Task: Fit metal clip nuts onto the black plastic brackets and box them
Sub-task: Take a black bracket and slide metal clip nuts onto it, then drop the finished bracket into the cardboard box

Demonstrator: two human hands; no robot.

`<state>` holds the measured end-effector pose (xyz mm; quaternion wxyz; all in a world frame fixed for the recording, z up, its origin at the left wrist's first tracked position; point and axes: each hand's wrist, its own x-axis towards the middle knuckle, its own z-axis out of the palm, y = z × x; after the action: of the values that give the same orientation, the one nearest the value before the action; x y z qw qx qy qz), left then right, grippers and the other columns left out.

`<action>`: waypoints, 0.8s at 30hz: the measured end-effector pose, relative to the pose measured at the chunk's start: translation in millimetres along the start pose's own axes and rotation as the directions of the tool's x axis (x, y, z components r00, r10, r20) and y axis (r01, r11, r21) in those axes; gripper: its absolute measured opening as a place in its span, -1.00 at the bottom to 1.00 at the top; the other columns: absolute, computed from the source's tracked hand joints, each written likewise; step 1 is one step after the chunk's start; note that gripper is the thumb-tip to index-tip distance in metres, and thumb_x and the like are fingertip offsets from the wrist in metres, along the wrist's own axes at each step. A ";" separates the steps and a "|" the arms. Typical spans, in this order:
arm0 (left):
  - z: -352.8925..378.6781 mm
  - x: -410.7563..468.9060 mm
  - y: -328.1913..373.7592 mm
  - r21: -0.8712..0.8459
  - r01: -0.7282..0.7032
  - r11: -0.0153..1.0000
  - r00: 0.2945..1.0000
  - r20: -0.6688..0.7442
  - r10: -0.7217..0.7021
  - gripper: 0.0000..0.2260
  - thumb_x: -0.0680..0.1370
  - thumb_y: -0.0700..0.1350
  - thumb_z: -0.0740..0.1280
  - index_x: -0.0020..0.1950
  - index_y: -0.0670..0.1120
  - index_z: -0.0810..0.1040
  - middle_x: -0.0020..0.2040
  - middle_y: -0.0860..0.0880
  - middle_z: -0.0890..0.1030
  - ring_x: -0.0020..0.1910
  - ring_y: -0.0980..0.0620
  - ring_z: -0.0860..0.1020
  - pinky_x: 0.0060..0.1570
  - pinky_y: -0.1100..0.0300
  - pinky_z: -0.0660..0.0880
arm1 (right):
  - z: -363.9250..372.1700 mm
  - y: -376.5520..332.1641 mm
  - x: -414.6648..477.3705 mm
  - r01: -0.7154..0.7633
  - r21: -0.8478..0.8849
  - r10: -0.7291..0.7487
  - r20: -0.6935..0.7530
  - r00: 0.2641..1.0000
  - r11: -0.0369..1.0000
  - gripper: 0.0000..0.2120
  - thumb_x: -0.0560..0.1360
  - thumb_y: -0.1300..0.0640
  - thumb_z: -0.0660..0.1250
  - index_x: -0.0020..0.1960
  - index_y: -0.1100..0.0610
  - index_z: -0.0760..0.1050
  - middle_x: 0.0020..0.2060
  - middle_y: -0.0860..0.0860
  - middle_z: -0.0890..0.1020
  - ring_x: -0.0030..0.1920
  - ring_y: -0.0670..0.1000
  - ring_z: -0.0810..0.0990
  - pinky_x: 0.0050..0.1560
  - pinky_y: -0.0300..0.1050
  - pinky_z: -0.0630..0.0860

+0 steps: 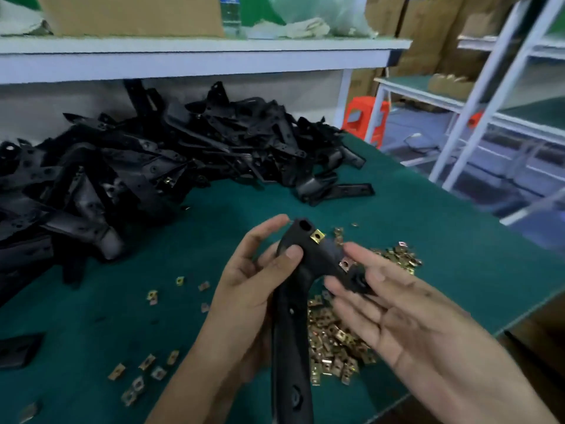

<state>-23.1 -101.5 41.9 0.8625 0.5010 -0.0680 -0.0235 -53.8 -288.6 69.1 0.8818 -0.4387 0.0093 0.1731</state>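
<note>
Bracket (290,316), black plastic with a long stem and a forked top, is held up over the green surface (443,240), its stem running down toward the bottom edge of the view. The left grip (253,286) is curled round the bracket's neck, thumb pressed on the front face and fingers behind it. The right grip (397,301) is spread, with its fingers straight. The end of the bracket's right arm lies between its thumb and forefinger, touching the fingertips.

Two clip nuts sit on the bracket. A brass-coloured clip nut (317,237) is at the top, beside a round hole. A paler clip nut (345,264) is on the right arm, just beside the right thumb.

Below and behind the bracket a pile of loose clip nuts (333,338) lies on the surface, and scattered clip nuts (146,362) lie apart to the left. A big heap of black brackets (137,166) fills the far left of the surface, under a white shelf (183,53).

On the shelf stand a plain cardboard box (131,13) and a clear bottle (229,13). The bottle's blue label is too blurred to read. Pale cloth gloves (305,27) lie beside the bottle. An orange stool (363,117) stands past the surface's far corner, near a white rack (489,87). More cartons (428,26) are stacked behind, with no legible print.
</note>
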 end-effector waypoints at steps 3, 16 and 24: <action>44.8 1.4 -26.5 0.037 0.053 0.998 0.996 0.067 -0.056 -0.66 0.46 -0.09 0.45 0.23 0.10 0.64 0.12 -0.06 0.72 0.06 -0.01 0.70 -0.11 0.26 0.60 | -25.0 -13.7 -37.6 0.079 0.034 -0.073 -0.138 0.988 0.996 -0.60 0.35 0.20 0.57 0.19 0.11 0.67 0.18 0.18 0.67 0.16 0.12 0.68 -0.03 -0.18 0.64; 215.7 -32.8 -157.9 0.225 0.234 0.946 0.934 0.217 -0.283 -0.79 0.66 -0.14 0.31 0.21 0.14 0.58 0.06 0.03 0.73 -0.04 0.07 0.69 -0.18 0.31 0.54 | -137.1 -39.8 -167.7 0.318 -0.059 -0.283 -0.626 0.727 0.946 -0.69 0.52 0.09 0.33 0.22 0.14 0.65 0.09 0.14 0.70 0.09 0.05 0.65 0.13 -0.12 0.53; 243.3 -31.8 -233.3 0.578 0.178 0.797 0.823 0.356 -0.442 -0.65 0.60 0.18 0.25 0.39 0.38 0.35 0.40 0.34 0.44 0.39 0.26 0.43 0.37 0.09 0.39 | -198.2 -27.1 -179.6 0.033 -0.458 -0.420 -0.780 0.463 0.888 -0.76 0.58 -0.14 0.28 0.11 -0.12 0.67 -0.08 -0.18 0.73 -0.04 -0.17 0.70 -0.12 -0.31 0.60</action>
<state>-82.4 -423.4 -44.5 0.6337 0.6976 -0.1948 -0.2717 -187.3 -511.0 -1.7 0.6688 -0.6238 0.3554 -0.1933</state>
